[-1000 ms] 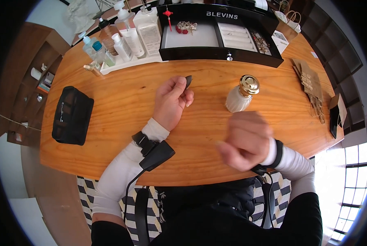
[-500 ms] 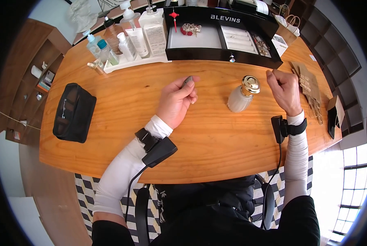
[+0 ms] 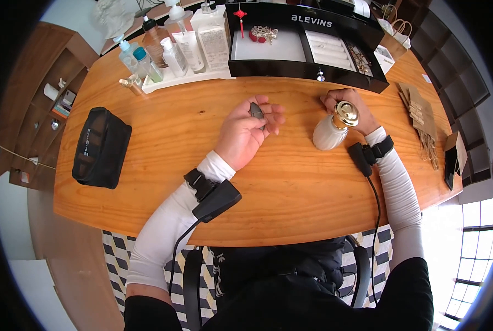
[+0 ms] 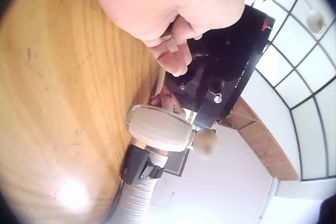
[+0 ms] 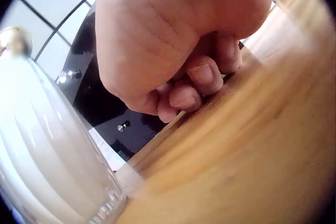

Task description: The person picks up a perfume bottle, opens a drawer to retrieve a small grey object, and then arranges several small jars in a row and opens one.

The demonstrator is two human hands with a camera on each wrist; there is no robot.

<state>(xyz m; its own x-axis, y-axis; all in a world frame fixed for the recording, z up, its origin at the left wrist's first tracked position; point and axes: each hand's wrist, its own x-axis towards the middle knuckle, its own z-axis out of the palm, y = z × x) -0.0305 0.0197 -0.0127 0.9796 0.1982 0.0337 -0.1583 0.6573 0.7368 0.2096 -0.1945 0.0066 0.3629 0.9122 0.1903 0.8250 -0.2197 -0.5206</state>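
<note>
In the head view my left hand (image 3: 243, 132) is turned palm up and holds a small dark grey elongated piece (image 3: 257, 112) between thumb and fingers; its kind I cannot tell. My right hand (image 3: 352, 106) is low over the table behind a ribbed, whitish glass bottle (image 3: 328, 134) with a round gold cap (image 3: 346, 113), which partly covers it. Curled fingers (image 5: 203, 77) show at the tabletop in the right wrist view, with no object visible in them. The bottle stands upright between the two hands.
A black jewellery box (image 3: 290, 70) with an open drawer stands at the back. To its left, several bottles share a white tray (image 3: 194, 80). A black pouch (image 3: 101, 149) lies at the left; brown paper bags (image 3: 420, 117) lie at the right on the wooden table (image 3: 279, 193).
My right hand swung up from the front to the right side, then moved left behind the bottle. My left hand's fingers have spread around the dark grey piece, leaving more of it visible.
</note>
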